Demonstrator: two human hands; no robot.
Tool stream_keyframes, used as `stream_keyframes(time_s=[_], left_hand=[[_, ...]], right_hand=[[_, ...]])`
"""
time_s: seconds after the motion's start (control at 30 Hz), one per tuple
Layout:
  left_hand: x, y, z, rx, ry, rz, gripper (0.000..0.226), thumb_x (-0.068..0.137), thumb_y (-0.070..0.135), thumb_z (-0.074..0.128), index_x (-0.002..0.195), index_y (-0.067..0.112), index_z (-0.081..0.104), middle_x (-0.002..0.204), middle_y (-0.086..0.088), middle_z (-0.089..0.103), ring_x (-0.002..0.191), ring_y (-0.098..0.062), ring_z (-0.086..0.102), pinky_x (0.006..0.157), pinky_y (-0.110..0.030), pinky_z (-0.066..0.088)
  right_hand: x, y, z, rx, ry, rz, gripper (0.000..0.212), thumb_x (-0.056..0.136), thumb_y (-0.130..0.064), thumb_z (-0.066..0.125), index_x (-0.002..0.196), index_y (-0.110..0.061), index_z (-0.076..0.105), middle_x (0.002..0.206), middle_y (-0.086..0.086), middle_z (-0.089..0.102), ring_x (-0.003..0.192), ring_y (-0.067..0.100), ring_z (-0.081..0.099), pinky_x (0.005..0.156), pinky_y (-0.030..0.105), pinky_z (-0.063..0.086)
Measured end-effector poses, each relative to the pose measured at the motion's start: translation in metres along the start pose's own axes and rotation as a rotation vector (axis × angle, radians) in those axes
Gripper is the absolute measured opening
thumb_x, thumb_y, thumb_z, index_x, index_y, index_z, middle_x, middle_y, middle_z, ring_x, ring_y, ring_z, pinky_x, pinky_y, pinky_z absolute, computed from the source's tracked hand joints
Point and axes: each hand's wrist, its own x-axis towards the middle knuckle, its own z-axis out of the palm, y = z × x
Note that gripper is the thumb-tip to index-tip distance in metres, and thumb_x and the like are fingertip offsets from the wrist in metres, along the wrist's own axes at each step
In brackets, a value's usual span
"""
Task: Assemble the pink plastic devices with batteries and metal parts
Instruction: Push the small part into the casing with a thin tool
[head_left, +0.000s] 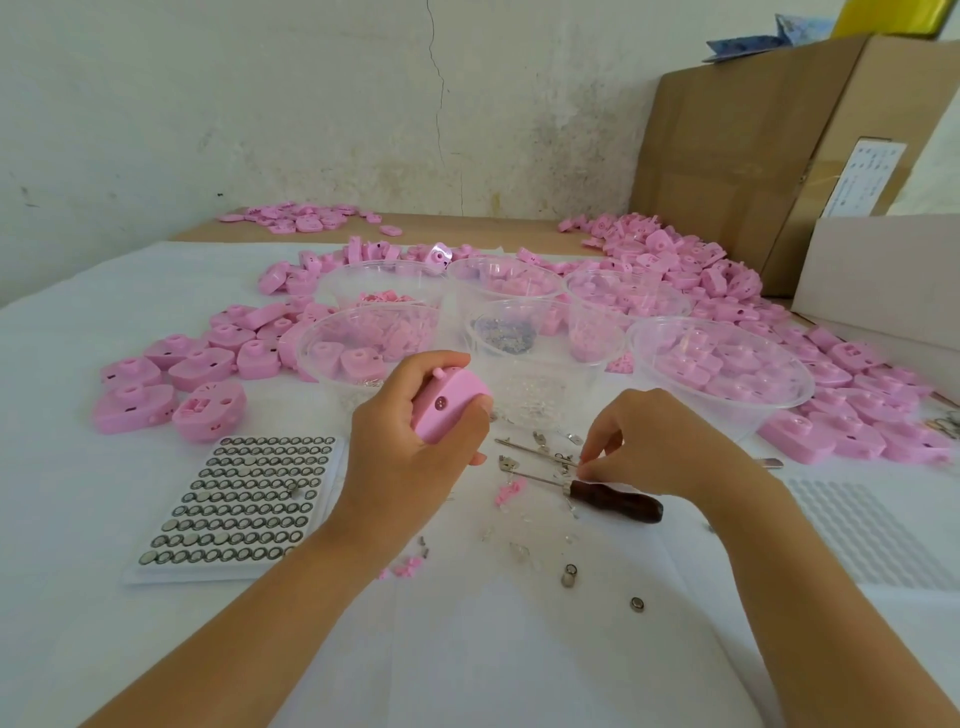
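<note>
1. Hands, head view: left hand (410, 441) is raised above the counter (493, 649) and wrapped around one pink device (449, 405). Fingers curl over its top and the thumb is under it. The face with two small holes points at the camera.
2. Right hand (670, 447) is down at the counter with thumb and index tip pinched together on a metal part (579, 464). It's too small to tell what kind, probably a contact clip.
3. That pinch sits among scattered metal bits, just beside the shaft of a screwdriver (613, 500) with a dark wooden handle, which lies flat under the right hand. A thin metal rod (535, 449) lies just beyond it.
4. Battery tray (244, 499) sits left of the left forearm, its rows mostly full of button cells. Two loose cells (570, 574) lie near the counter's middle, between the forearms.
5. Small pink scraps (511, 491) lie near the screwdriver tip.
6. Clear plastic bowls (363, 343) are clustered beyond the hands. Some hold pink shells, and one holds small metal pieces (506, 332).
7. Loose pink shells (171, 374) are piled left and right of the bowls, and more lie at the far counter edge.
8. An empty blister sheet (857, 530) lies right of the right forearm.
9. Cardboard box (753, 156) stands at the far right against the wall.
</note>
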Motion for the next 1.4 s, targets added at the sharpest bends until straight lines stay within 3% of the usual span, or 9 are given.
stream_keyframes(time_s=[0.1, 0.2, 0.43, 0.63, 0.8, 0.87, 1.17, 1.3, 1.4], left_hand=[[0.001, 0.000, -0.001, 0.003, 0.036, 0.006, 0.027, 0.073, 0.024, 0.068, 0.085, 0.048, 0.063, 0.084, 0.009, 0.068, 0.065, -0.014, 0.069, 0.049, -0.025, 0.055], [0.002, 0.000, -0.002, 0.002, 0.091, 0.025, 0.025, 0.072, 0.022, 0.069, 0.085, 0.042, 0.065, 0.085, 0.008, 0.068, 0.067, -0.011, 0.069, 0.052, -0.028, 0.057], [0.003, -0.001, -0.002, -0.049, 0.156, 0.011, 0.021, 0.075, 0.020, 0.065, 0.089, 0.035, 0.059, 0.085, 0.011, 0.063, 0.074, -0.014, 0.068, 0.053, -0.024, 0.055], [0.001, 0.002, -0.004, 0.036, 0.134, 0.043, 0.018, 0.082, 0.016, 0.061, 0.089, 0.033, 0.058, 0.083, 0.005, 0.062, 0.056, -0.013, 0.067, 0.047, -0.035, 0.056], [0.001, 0.003, -0.002, 0.050, 0.148, 0.034, 0.027, 0.088, 0.004, 0.059, 0.086, 0.030, 0.056, 0.081, -0.007, 0.061, 0.049, -0.011, 0.064, 0.039, -0.027, 0.050], [0.002, 0.003, -0.002, 0.044, 0.160, 0.017, 0.028, 0.086, 0.004, 0.060, 0.084, 0.032, 0.056, 0.081, -0.011, 0.061, 0.047, -0.012, 0.063, 0.035, -0.017, 0.042], [0.002, 0.003, -0.002, 0.097, 0.157, 0.049, 0.025, 0.081, 0.003, 0.065, 0.086, 0.026, 0.056, 0.073, 0.012, 0.060, 0.049, -0.014, 0.061, 0.039, -0.015, 0.043], [0.001, 0.002, 0.000, 0.154, 0.175, 0.088, 0.030, 0.080, 0.003, 0.068, 0.086, 0.029, 0.055, 0.076, 0.013, 0.061, 0.051, -0.012, 0.059, 0.041, -0.019, 0.046], [0.002, 0.000, 0.000, 0.238, 0.207, 0.141, 0.025, 0.077, 0.013, 0.069, 0.086, 0.032, 0.054, 0.072, 0.009, 0.059, 0.056, -0.010, 0.057, 0.046, -0.022, 0.049]], right_hand=[[0.001, 0.000, -0.001, -0.062, 0.032, 0.018, 0.004, 0.077, -0.021, 0.070, 0.074, -0.021, 0.070, 0.077, -0.007, 0.065, 0.073, 0.009, 0.059, 0.064, 0.021, 0.047], [0.000, 0.001, -0.004, -0.003, 0.101, -0.013, 0.015, 0.076, -0.018, 0.069, 0.065, -0.026, 0.062, 0.070, -0.013, 0.062, 0.067, 0.007, 0.059, 0.060, 0.019, 0.047], [-0.002, -0.006, -0.011, 0.526, 0.342, -0.154, 0.022, 0.078, -0.011, 0.069, 0.067, -0.030, 0.065, 0.057, -0.021, 0.065, 0.055, -0.005, 0.061, 0.050, 0.009, 0.048], [0.000, -0.010, -0.004, 0.473, 0.313, -0.170, 0.024, 0.082, -0.012, 0.066, 0.067, -0.030, 0.063, 0.060, -0.018, 0.062, 0.056, -0.012, 0.058, 0.053, 0.002, 0.042], [0.000, -0.009, -0.004, 0.453, 0.333, -0.165, 0.024, 0.082, -0.011, 0.066, 0.067, -0.029, 0.063, 0.062, -0.016, 0.062, 0.053, -0.011, 0.057, 0.049, 0.002, 0.041], [-0.001, -0.008, -0.005, 0.440, 0.325, -0.153, 0.024, 0.083, -0.012, 0.065, 0.067, -0.030, 0.062, 0.058, -0.017, 0.061, 0.053, -0.011, 0.057, 0.050, 0.003, 0.042], [-0.002, -0.013, -0.004, 0.487, 0.366, -0.168, 0.024, 0.083, -0.013, 0.065, 0.067, -0.030, 0.062, 0.056, -0.017, 0.061, 0.053, -0.009, 0.057, 0.048, 0.004, 0.041], [-0.010, -0.019, -0.016, 0.807, 0.662, -0.295, 0.021, 0.078, -0.009, 0.069, 0.064, -0.024, 0.065, 0.056, -0.015, 0.063, 0.049, 0.001, 0.054, 0.046, 0.009, 0.039], [-0.020, -0.023, -0.024, 1.041, 0.700, -0.412, 0.013, 0.074, -0.012, 0.065, 0.065, -0.022, 0.066, 0.058, -0.007, 0.063, 0.053, 0.012, 0.051, 0.047, 0.021, 0.039]])
